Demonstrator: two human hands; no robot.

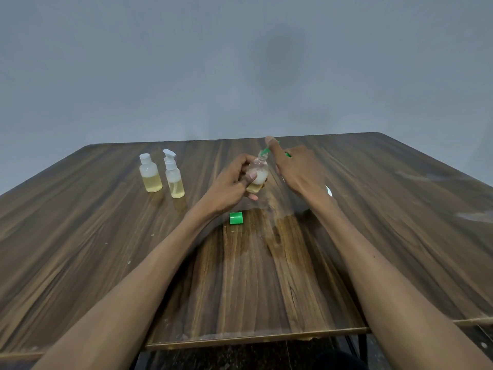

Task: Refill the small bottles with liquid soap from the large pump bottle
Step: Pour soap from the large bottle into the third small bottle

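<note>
Soap is being pumped: left hand (234,180) holds the small bottle (257,173), right hand (296,169) presses the green pump (266,150). Next, recap with the green cap (236,218).

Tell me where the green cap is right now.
In the head view, the green cap lies on its side on the table, near the middle, between the two forearms and just below the left hand.

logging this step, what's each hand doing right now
Left hand: closed around the small bottle, holding it tilted under the green pump spout.
Right hand: on the large pump bottle's green pump, forefinger straight, bottle hidden; grip cannot be told.
</note>
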